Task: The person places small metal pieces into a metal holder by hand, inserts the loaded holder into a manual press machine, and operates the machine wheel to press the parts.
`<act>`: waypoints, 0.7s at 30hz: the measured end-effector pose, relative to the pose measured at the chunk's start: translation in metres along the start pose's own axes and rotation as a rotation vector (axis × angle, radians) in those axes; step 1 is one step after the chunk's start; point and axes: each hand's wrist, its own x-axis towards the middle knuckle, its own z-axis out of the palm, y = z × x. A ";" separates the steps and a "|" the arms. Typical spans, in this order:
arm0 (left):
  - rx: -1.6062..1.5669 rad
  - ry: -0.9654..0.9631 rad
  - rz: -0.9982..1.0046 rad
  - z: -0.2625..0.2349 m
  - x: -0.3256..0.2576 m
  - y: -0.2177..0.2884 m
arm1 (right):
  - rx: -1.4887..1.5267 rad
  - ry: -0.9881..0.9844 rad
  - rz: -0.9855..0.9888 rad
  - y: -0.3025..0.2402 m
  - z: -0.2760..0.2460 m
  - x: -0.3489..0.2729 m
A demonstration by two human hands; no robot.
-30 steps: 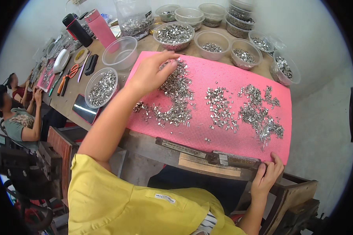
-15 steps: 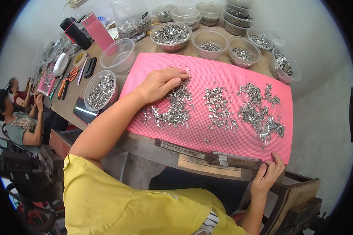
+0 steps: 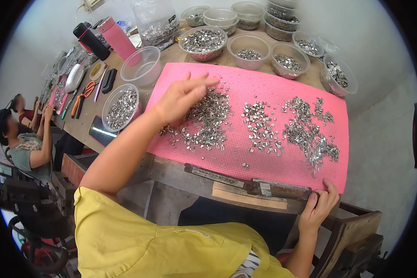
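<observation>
My left hand (image 3: 184, 96), fingers spread and holding nothing, hovers slightly blurred over the upper part of a left-hand pile of small silvery metal pieces (image 3: 208, 118). The pieces lie loose on a pink textured mat (image 3: 264, 171). Two more piles share the mat: a middle pile (image 3: 260, 127) of blocky pieces and a right-hand pile (image 3: 306, 129). Along the mat's near edge runs a dark narrow metal bar (image 3: 217, 176). My right hand (image 3: 320, 204) grips the bar's right end, thumb on the near side and index finger over the mat's corner.
Clear plastic bowls of metal pieces (image 3: 202, 41) line the back, some stacked. An empty bowl (image 3: 141, 66) and a filled bowl (image 3: 120, 107) stand left, near a phone (image 3: 102, 131), orange-handled scissors (image 3: 89, 88) and a pink bottle (image 3: 118, 39). Two people (image 3: 30, 148) sit far left.
My left hand has lifted off the pile, and its fingers have spread. The left pile now reaches further up and looks more spread out. My right hand stays at the bar's end.
</observation>
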 end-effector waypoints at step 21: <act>-0.497 -0.023 -0.058 -0.002 0.023 -0.015 | -0.005 0.015 -0.001 -0.006 0.003 -0.001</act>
